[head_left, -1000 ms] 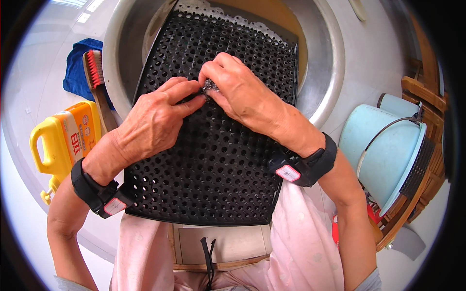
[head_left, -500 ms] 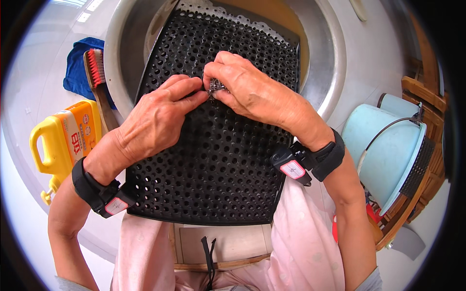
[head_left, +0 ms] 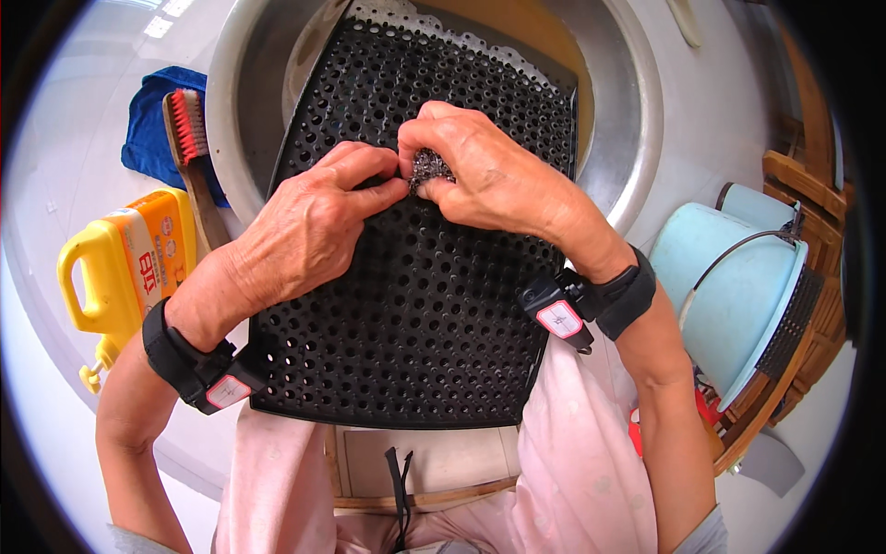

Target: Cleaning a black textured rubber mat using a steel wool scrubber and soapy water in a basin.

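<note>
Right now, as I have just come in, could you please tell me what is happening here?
A person's right hand grips a wiry metal scourer over a black perforated panel. The left hand has its fingertips close beside it; whether they hold anything is unclear. The panel's far end is in a metal basin with brownish liquid; its near end is over the person's legs.

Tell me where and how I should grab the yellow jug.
I'd take the yellow jug by its looped handle, coming from your left: the loop faces outward there with open finger space, while the wooden brush crowds the other side.
</note>
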### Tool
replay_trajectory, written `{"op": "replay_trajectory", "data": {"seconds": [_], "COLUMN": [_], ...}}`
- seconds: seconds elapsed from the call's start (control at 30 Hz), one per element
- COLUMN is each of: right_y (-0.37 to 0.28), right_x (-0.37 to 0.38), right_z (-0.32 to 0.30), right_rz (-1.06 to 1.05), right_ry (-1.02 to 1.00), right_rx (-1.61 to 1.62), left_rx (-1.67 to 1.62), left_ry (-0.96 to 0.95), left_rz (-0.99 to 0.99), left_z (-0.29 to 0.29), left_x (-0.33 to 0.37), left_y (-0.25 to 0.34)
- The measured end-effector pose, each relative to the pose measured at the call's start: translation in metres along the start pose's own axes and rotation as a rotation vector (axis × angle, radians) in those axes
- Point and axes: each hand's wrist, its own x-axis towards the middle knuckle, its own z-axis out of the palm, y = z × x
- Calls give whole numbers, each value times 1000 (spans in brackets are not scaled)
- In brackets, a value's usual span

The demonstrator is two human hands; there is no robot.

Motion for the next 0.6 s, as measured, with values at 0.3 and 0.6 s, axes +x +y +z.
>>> {"op": "replay_trajectory", "data": {"seconds": [0.3,0.6], "right_y": [-7,-2], "right_x": [4,-3], "right_z": [4,6], "right_rz": [-21,-102], "right_ry": [61,117], "right_rx": [-79,-118], "left_rx": [38,9], "left_ry": [-8,1], "left_rz": [-4,-13], "left_z": [1,3], "left_x": [-1,0], "left_y": [2,2]}}
